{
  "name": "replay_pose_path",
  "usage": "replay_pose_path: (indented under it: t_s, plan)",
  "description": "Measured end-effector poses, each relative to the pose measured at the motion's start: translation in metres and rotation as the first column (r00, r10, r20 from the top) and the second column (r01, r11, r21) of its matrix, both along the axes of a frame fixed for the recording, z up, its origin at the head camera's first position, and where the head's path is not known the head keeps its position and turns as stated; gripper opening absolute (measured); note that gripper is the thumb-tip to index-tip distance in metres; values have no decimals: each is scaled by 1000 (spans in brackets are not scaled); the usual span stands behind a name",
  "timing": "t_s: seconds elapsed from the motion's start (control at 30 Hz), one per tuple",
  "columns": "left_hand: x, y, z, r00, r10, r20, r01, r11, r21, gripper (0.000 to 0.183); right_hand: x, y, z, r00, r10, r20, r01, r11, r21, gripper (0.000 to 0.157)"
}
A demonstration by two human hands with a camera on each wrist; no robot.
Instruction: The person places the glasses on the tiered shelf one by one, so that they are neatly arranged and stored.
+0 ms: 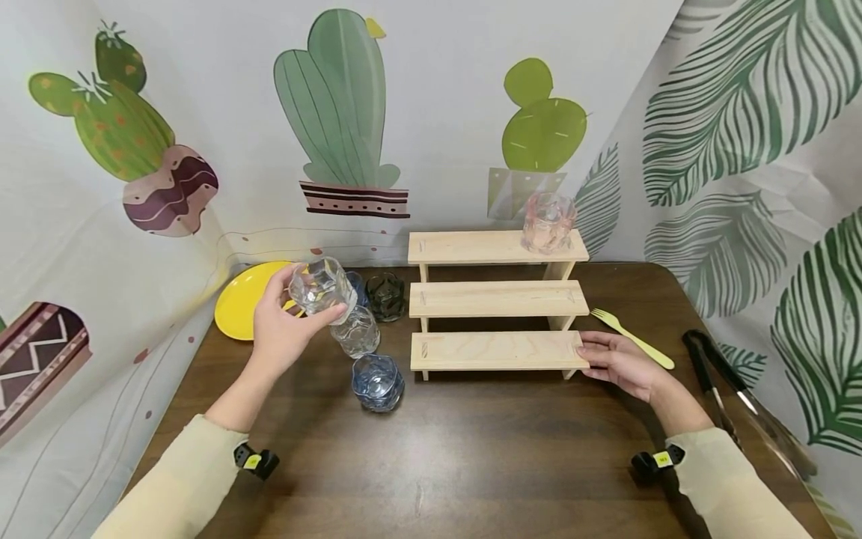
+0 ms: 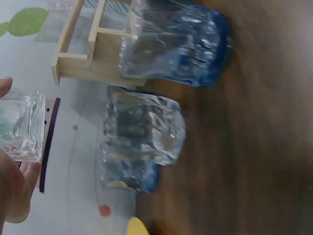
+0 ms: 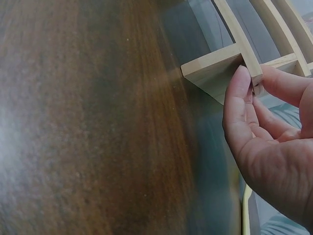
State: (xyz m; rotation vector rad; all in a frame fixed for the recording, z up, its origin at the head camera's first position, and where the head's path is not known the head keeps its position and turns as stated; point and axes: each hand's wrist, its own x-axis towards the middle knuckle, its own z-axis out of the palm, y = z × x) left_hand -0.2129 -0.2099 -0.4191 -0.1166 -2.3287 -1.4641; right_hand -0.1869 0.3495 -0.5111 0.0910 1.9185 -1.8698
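Observation:
My left hand [image 1: 279, 326] holds a clear glass [image 1: 313, 288] up off the table, thumb and fingers around its sides. In the left wrist view that clear glass [image 2: 22, 125] shows at the left edge. Below and beside it stand another clear glass [image 1: 357, 335], a blue glass [image 1: 378, 385], a dark glass [image 1: 387, 298] and a partly hidden blue glass [image 1: 358, 284]. With thumb and fingers, my right hand [image 1: 619, 364] pinches the right end of the lowest step of a three-step wooden rack [image 1: 494, 350]. In the right wrist view, the fingertips [image 3: 240, 81] press under that board.
A pink glass [image 1: 548, 224] sits at the right end of the rack's top step. Behind my left hand lies a yellow plate [image 1: 236, 303]. Right of the rack are a pale yellow fork [image 1: 636, 340] and black-handled tongs [image 1: 754, 404]. A patterned cloth backs the brown table [image 1: 431, 464].

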Motion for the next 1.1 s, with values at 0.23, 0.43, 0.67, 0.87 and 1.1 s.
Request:
replay_pose_path:
  t_s: [0.23, 0.43, 0.67, 0.87, 1.1]
  plan:
    - [-19, 27, 20, 996, -86, -14, 86, 996, 9, 87, 1, -1, 3, 1000, 4, -3, -4, 1000, -12, 71]
    - [-38, 50, 33, 990, -140, -25, 140, 990, 0, 88, 1, -3, 5, 1000, 7, -1, -7, 1000, -12, 71]
    - [-59, 76, 45, 978, -208, -33, 207, 978, -30, 86, 3, -2, 3, 1000, -2, 0, 2, 1000, -11, 72]
    - [-74, 99, 54, 962, -272, -12, 271, 961, -47, 88, 3, -2, 3, 1000, -5, 6, 5, 1000, -2, 72]
    - [-94, 131, 57, 940, -340, -18, 339, 939, -56, 89, 1, -2, 3, 1000, 10, -3, -10, 1000, -3, 71]
